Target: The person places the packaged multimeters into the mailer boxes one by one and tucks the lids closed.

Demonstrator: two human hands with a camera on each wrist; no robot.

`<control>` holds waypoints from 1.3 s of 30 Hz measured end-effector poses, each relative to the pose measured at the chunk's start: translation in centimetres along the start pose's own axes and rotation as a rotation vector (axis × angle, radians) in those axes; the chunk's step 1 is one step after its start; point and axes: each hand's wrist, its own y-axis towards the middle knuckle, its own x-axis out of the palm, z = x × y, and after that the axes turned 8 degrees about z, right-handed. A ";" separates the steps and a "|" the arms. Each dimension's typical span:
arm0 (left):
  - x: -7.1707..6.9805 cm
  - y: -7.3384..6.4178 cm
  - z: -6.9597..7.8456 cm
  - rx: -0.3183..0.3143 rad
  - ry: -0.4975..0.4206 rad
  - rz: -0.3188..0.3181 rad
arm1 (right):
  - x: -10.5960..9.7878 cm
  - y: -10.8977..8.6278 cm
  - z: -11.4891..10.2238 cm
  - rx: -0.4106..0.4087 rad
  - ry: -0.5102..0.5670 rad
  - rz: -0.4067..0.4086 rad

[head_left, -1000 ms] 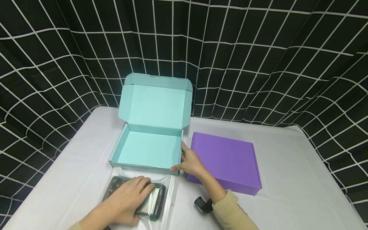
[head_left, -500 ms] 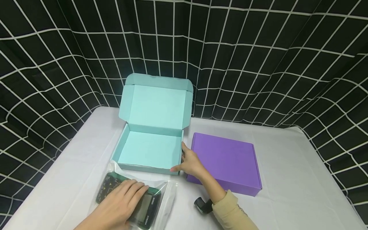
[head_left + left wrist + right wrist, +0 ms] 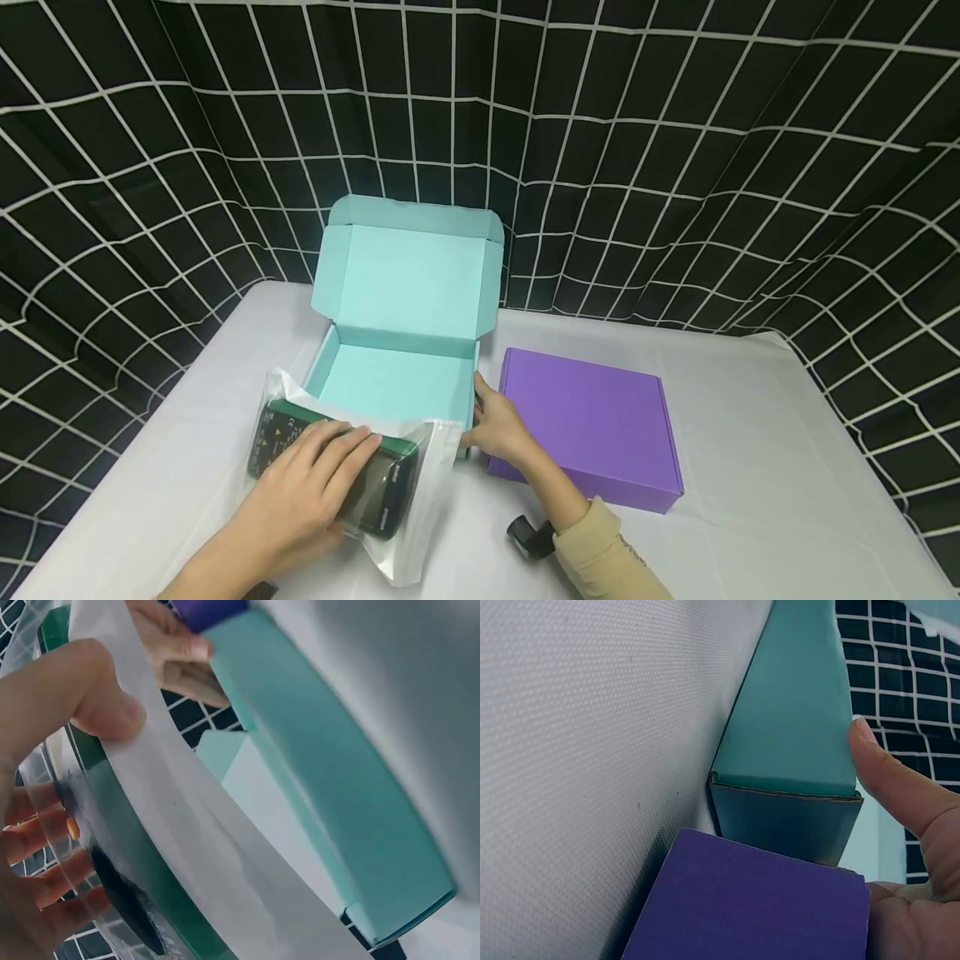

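Left hand [image 3: 300, 487]: grip closed across the meter [image 3: 396, 496] in its bag [image 3: 431, 475], thumb one side, fingers the other. Bag tilts, near the teal box [image 3: 412, 279], overlapping its front edge from above. Box lid stands up. Right hand [image 3: 498, 423] holds the box's near right corner, grip narrow. Purple box [image 3: 588, 425] just beside, on the tabletop [image 3: 750, 450].

A white grid patterns the black curtain [image 3: 637, 150]; the turquoise box [image 3: 412, 279] and purple box [image 3: 588, 421] are plain, the device [image 3: 386, 492] black and green, the sleeve [image 3: 600, 546] beige
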 end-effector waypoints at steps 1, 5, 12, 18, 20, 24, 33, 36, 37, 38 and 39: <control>0.0 0.3 -0.4 -0.007 0.002 -0.002 | 0.0 0.0 0.0 0.007 -0.005 0.001; 0.3 1.7 -2.1 -0.034 0.023 0.010 | 0.0 -0.1 -0.2 0.026 -0.057 0.005; 1.7 3.4 -4.7 -0.080 0.071 -0.041 | 0.2 -0.1 -0.1 0.023 -0.080 0.002; 3.5 4.6 -6.3 -0.131 0.056 -0.109 | 0.2 -0.1 0.0 0.006 -0.090 0.014; 4.1 5.0 -6.8 -0.165 0.040 -0.141 | 0.1 -0.1 0.0 0.009 -0.086 0.018; 5.3 5.5 -7.7 -0.223 0.023 -0.213 | 0.0 -0.2 0.0 0.009 -0.092 0.013; 6.7 6.4 -8.4 -0.265 0.000 -0.376 | 0.1 -0.3 -0.1 0.008 -0.105 0.006; 6.8 7.0 -8.3 -0.251 0.001 -0.419 | 0.0 -0.3 -0.2 0.010 -0.106 0.007; 6.9 7.2 -8.3 -0.245 -0.001 -0.435 | 0.0 -0.2 -0.2 0.012 -0.103 0.006; 6.9 7.4 -8.2 -0.241 -0.004 -0.453 | 0.0 -0.2 -0.2 0.010 -0.102 0.007; 7.0 7.6 -8.2 -0.237 -0.010 -0.470 | 0.0 -0.2 -0.2 0.009 -0.103 0.009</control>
